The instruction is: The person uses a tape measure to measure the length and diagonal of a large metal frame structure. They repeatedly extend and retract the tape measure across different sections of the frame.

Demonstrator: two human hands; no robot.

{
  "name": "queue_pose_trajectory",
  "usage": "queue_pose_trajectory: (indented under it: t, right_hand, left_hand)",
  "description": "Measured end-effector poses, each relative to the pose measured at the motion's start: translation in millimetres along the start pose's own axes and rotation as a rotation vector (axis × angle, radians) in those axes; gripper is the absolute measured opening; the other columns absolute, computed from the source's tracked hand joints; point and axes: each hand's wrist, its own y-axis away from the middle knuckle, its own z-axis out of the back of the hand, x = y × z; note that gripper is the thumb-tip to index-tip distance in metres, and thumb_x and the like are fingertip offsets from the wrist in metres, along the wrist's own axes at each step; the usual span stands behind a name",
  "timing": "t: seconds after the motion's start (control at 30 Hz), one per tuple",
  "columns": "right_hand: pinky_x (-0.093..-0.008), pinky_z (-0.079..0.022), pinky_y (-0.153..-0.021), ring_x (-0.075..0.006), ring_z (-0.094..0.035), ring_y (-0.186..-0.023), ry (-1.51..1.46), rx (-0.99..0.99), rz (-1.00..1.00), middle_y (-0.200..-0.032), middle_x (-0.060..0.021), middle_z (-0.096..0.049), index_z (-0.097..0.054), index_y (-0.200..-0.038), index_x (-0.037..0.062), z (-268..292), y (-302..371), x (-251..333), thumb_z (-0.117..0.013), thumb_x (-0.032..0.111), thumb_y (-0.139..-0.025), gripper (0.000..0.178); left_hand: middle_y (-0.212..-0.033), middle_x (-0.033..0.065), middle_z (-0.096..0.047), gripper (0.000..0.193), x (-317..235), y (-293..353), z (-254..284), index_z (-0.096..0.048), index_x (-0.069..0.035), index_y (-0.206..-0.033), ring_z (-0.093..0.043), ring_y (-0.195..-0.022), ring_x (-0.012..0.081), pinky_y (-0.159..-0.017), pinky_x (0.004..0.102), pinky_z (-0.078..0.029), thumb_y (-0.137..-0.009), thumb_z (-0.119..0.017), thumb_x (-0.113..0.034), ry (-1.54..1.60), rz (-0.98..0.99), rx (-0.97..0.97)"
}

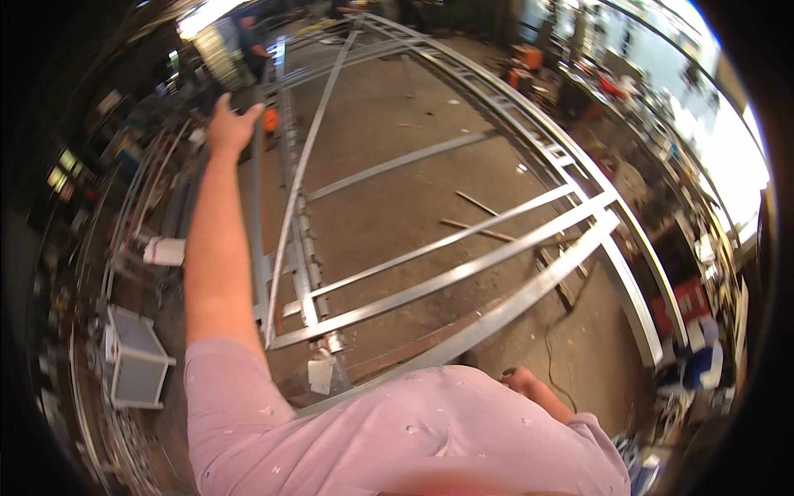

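My left arm reaches far out over the left side of a large silver metal frame [447, 271]. At its end my left hand [230, 131] is raised with nothing in it, a finger stretched forward and the thumb spread aside. In the picture it is beside a small orange round object [270, 120]. My right hand [528, 385] hangs low at my right side, close to my body. Its fingers are curled, with something dark at the fingertips too small to name. Long bars, crosspieces and a slanted thin bar [318, 116] make up the frame.
Another person [251, 45] stands at the frame's far left end. A grey box-shaped stand [136, 355] is on the left. Loose rods [488, 233] and a cable [552, 355] lie on the floor. Cluttered benches and a red box [685, 302] line the right.
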Motion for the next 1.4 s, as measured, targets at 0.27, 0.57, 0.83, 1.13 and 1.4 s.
queue_pose_trajectory:
  t: [0.27, 0.57, 0.83, 1.13, 1.4]
  right_hand:
    - [-0.0392, -0.053, -0.102, -0.0346, -0.069, -0.116, -0.143, -0.056, -0.077, -0.125, -0.0208, -0.072, -0.067, -0.135, 0.0038, 30.4, 15.0, -63.2, -0.073, 0.048, -0.088, 0.064]
    - [-0.0398, -0.054, -0.098, -0.0335, -0.071, -0.111, -0.444, -0.184, -0.168, -0.118, -0.0232, -0.074, -0.072, -0.125, 0.0015, 124.1, -6.0, -121.7, -0.077, 0.041, -0.088, 0.054]
    - [-0.0370, -0.056, -0.093, -0.0276, -0.072, -0.108, -0.526, -0.509, 0.085, -0.118, -0.0209, -0.074, -0.064, -0.135, 0.0011, 276.9, -49.4, -80.3, -0.079, 0.033, -0.089, 0.058]
    - [-0.0305, -0.052, -0.063, -0.0133, -0.064, -0.079, -0.676, -0.635, 0.250, -0.104, -0.0076, -0.071, -0.055, -0.145, 0.0087, 364.7, -79.6, -17.4, -0.080, 0.020, -0.090, 0.062]
    - [-0.0415, -0.049, -0.108, -0.0356, -0.061, -0.127, -0.215, -0.911, 0.051, -0.135, -0.0226, -0.064, -0.054, -0.146, 0.0046, 488.7, -141.8, 3.4, -0.078, 0.046, -0.084, 0.078]
  left_hand:
    - [-0.098, 0.0090, -0.072, 0.069, -10.7, 233.4, -153.2, -0.064, -0.002, -0.132, -0.068, -0.087, 0.0197, -0.080, 0.0378, -0.056, -0.077, -0.089, -0.035, 0.276, -0.134, 0.808]
    - [-0.087, 0.0130, -0.075, 0.053, -6.7, 540.7, -134.4, -0.071, 0.002, -0.115, -0.072, -0.078, 0.0203, -0.074, 0.0350, -0.058, -0.076, -0.089, -0.029, 0.179, 0.130, 1.044]
    - [-0.107, 0.0207, -0.070, 0.054, -43.7, 585.6, -102.0, -0.073, 0.000, -0.111, -0.066, -0.105, 0.0378, -0.091, 0.0463, -0.053, -0.075, -0.087, -0.039, 0.036, 0.005, 0.997]
    - [-0.116, 0.0203, -0.064, 0.061, -52.8, 624.9, -114.5, -0.068, -0.001, -0.113, -0.057, -0.118, 0.0402, -0.102, 0.0485, -0.046, -0.069, -0.090, -0.037, 0.056, 0.033, 1.059]
    - [-0.124, 0.0188, -0.060, 0.070, -66.4, 654.6, -119.8, -0.063, -0.002, -0.120, -0.054, -0.122, 0.0393, -0.105, 0.0483, -0.044, -0.063, -0.092, -0.031, -0.053, 0.179, 0.880]
